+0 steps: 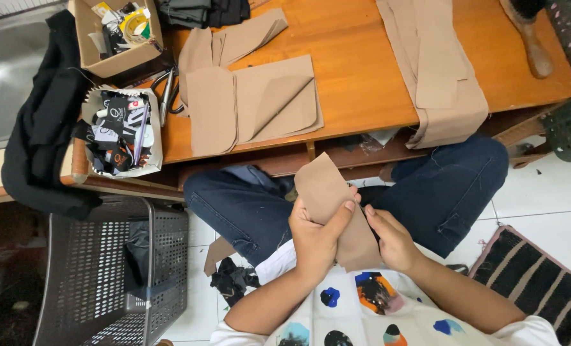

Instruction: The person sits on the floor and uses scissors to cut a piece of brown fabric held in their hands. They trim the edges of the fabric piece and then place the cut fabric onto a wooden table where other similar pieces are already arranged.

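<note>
Down below the bench [375,83], the left hand [314,240] and right hand [393,242] both close their fingers [344,214] on a tan cloth piece [327,192], over the lap.

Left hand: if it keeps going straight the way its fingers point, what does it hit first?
Likely the front edge of the wooden table. The left hand, gripping the tan fabric piece, points up-frame over the lap toward it; depth unclear.

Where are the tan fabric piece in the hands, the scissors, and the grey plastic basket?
tan fabric piece [321,186], head view, on its upper flat part above the hands.
scissors [165,96], head view, on the blades.
grey plastic basket [93,256], head view, on its perforated wall.
</note>
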